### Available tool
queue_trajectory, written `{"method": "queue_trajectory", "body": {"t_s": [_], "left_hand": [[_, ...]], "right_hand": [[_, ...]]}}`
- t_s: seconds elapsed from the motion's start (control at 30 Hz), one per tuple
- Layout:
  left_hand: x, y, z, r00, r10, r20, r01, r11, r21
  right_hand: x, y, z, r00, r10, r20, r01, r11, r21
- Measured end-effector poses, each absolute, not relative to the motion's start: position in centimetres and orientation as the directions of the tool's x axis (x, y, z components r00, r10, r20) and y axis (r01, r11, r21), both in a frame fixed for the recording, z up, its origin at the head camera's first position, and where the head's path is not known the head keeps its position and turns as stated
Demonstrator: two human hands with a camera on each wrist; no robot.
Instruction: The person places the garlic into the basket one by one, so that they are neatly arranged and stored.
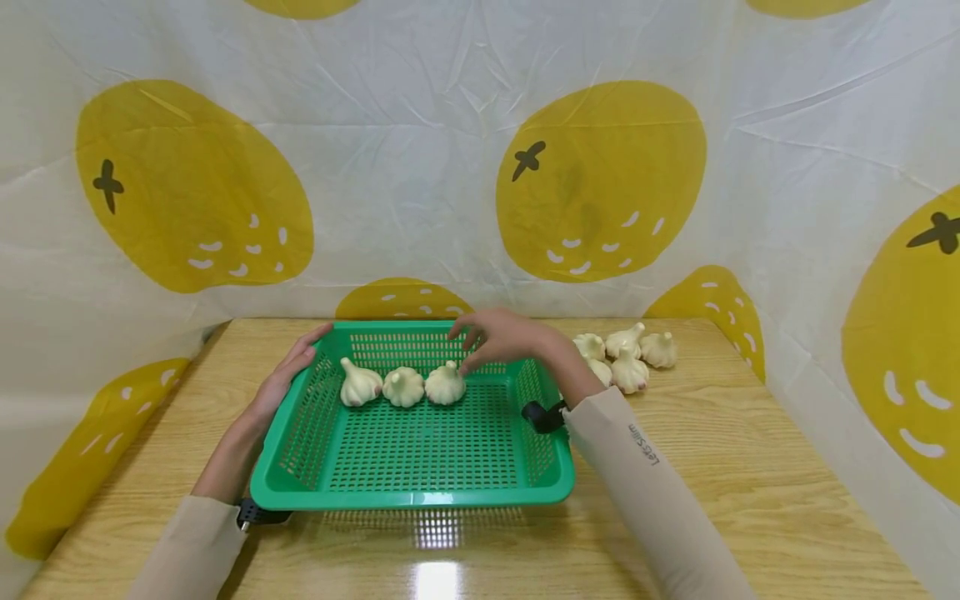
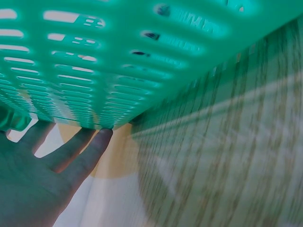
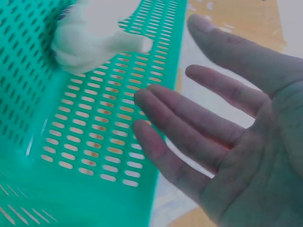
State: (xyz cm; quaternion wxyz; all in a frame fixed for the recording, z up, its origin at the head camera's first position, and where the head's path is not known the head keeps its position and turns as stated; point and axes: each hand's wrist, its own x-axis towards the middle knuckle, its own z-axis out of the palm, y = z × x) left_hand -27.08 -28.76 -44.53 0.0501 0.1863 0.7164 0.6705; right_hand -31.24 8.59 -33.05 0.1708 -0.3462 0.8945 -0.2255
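Observation:
A green perforated plastic basket (image 1: pixel 412 500) stands on the wooden table. Three whitish garlic bulbs form a row across its far half: a left bulb (image 1: pixel 361 386), a middle bulb (image 1: pixel 403 388) and a right bulb (image 1: pixel 446 387). My left hand (image 1: pixel 281 382) rests along the basket's left side; in the left wrist view its straight fingers (image 2: pixel 78 153) touch the outer wall. Over the far right part of the basket hovers my right hand (image 1: pixel 498 335), its fingers spread and holding nothing, near the right bulb. The right wrist view shows a garlic bulb (image 3: pixel 90 45) past the loose fingertips.
Several more garlic bulbs (image 1: pixel 628 371) lie in a cluster on the table (image 1: pixel 720 467), right of the basket and partly behind my right forearm. A pale curtain (image 1: pixel 420 167) with large yellow fruit prints hangs behind and along the sides.

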Motion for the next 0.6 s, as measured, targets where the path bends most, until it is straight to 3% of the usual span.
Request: {"method": "queue_trajectory", "body": {"t_s": [0.6], "left_hand": [[-27.3,-28.7,-44.7,-0.92,0.342,0.189,0.202,0.0,0.979]], "right_hand": [[-29.1,12.4,-31.0,-0.741,-0.663,0.105,-0.578,0.551,-0.602]]}}
